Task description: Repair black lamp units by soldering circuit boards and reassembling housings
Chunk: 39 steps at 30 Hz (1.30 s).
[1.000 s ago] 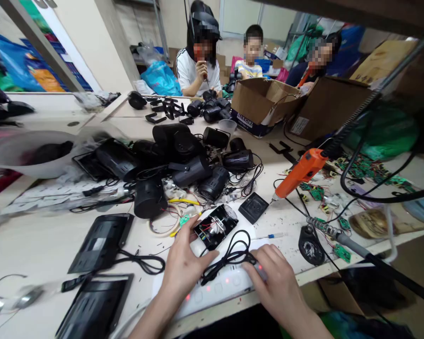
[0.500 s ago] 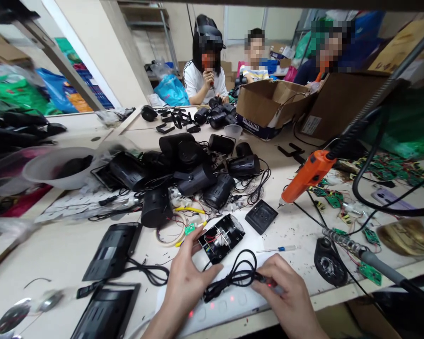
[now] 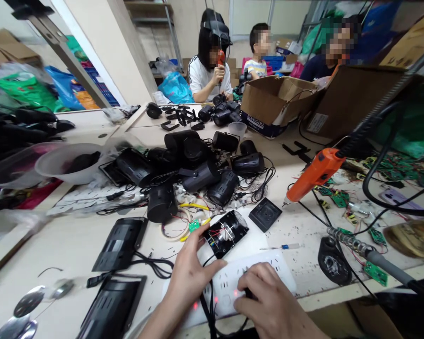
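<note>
My left hand spans the near left end of an opened black lamp-like housing, index finger and thumb on either side of it. Red wires and a silvery part show inside the housing. My right hand is closed on a black plug, mostly hidden by the fingers, at the sockets of a white power strip. Whether its prongs are fully in cannot be made out. A black cable hangs over the strip's front edge between my hands. Red lights glow on the strip.
An orange electric screwdriver hangs at right, above a small blue-handled screwdriver. A square black cover lies behind the strip. Black housings lie left; more are heaped behind. Green circuit boards are right. People sit across the table.
My right hand has moved left with the plug, onto the power strip. The looped cable has dropped from in front of the housing to the strip's front edge. The view has shifted slightly.
</note>
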{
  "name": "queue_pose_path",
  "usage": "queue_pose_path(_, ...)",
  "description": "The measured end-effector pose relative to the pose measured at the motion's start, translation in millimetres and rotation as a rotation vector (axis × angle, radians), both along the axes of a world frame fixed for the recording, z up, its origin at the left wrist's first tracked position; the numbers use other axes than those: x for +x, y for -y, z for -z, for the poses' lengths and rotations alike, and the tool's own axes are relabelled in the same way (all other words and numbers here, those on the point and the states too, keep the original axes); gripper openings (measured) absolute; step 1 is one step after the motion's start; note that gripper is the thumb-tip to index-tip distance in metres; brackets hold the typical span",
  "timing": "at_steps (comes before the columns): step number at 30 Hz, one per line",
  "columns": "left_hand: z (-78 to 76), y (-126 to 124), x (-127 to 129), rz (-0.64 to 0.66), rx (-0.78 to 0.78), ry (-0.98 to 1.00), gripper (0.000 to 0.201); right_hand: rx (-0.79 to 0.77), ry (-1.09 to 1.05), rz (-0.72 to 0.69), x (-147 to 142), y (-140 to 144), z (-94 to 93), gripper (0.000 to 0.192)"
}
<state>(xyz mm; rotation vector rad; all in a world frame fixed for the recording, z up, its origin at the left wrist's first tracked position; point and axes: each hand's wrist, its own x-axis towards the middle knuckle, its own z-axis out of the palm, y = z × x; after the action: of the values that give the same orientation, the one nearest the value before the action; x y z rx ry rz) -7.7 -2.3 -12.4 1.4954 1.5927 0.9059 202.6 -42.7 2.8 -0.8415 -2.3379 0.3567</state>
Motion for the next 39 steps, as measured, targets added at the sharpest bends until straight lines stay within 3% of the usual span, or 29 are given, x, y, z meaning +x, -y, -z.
queue_pose_path(6,0.7,-1,1,-0.004,0.024,-0.004,0.071,-0.226,0.059,-0.048,3,-7,-14.7,0.036)
queue_pose_path(13,2.2,0,3,-0.025,0.041,0.065,0.068,-0.387,0.054,-0.07,8,-10,-43.6,0.052)
queue_pose_path(15,2.6,0,3,-0.03,0.044,0.087,0.068,-0.425,0.008,-0.021,7,-14,-46.5,0.047)
queue_pose_path(18,2.5,-1,4,-0.045,0.02,0.094,0.07,-0.328,-0.095,0.218,-2,-26,-35.3,0.019)
queue_pose_path(20,2.0,-1,4,-0.052,0.001,0.088,0.072,-0.206,-0.144,0.372,-12,-35,-20.5,0.016)
queue_pose_path(22,1.3,-1,5,-0.057,-0.007,0.08,0.073,-0.141,-0.14,0.441,-23,-44,-5.8,0.014)
queue_pose_path(26,-0.2,0,5,-0.057,-0.04,0.075,0.076,-0.069,-0.048,0.499,-36,-55,8.7,0.015)
queue_pose_path(32,-3.4,0,6,-0.07,-0.063,0.037,0.073,-0.026,0.06,0.501,-42,-58,5.3,0.021)
queue_pose_path(39,-9.7,-2,9,-0.088,-0.076,-0.044,0.066,0.024,-0.055,0.457,-44,-62,2.4,0.021)
